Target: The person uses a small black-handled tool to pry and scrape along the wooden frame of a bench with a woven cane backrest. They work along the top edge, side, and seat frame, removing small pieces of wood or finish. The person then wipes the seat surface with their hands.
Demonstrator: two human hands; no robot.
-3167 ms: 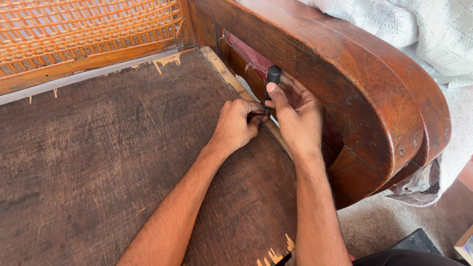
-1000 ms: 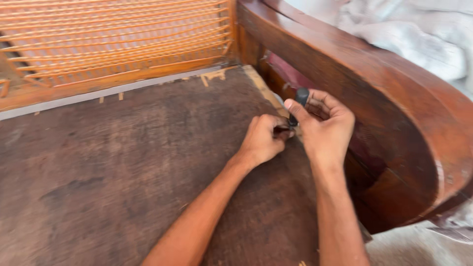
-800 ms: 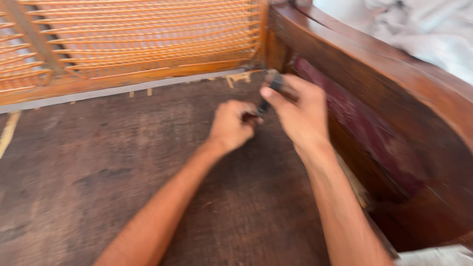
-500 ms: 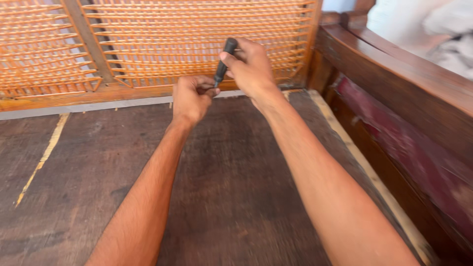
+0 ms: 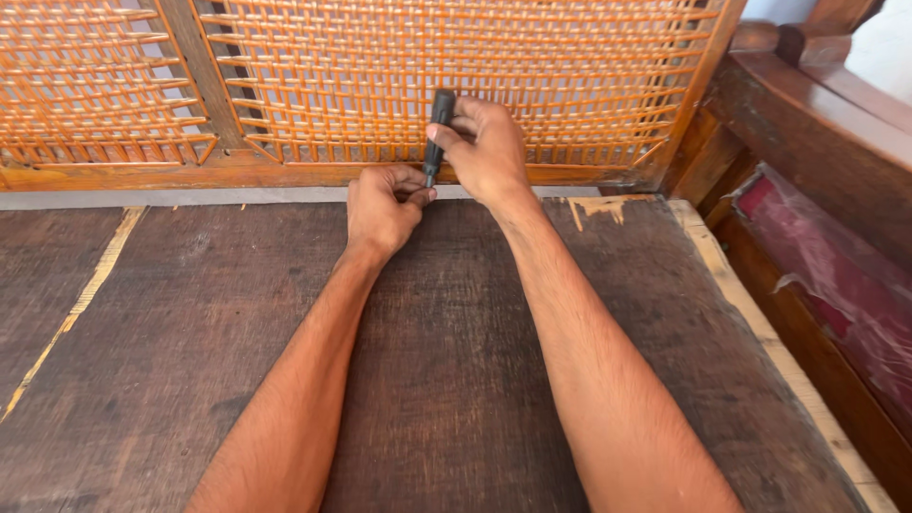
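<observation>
- Both hands now work at the board's (image 5: pixel 456 380) rear edge by the cane panel (image 5: pixel 456 85), away from the side rail (image 5: pixel 817 123).
- Right hand (image 5: pixel 486 152) grips a black screwdriver (image 5: pixel 436 133), upright; left hand (image 5: pixel 380 204) pinches at its tip.
- Panel blocks the rear; open board lies leftward.

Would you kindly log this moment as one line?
right hand: grips black tool upright | left hand: pinches at tip | dark board | cane panel

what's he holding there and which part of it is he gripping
The right hand grips a dark screwdriver-like tool by its handle. The left hand pinches near its lower tip.
</observation>
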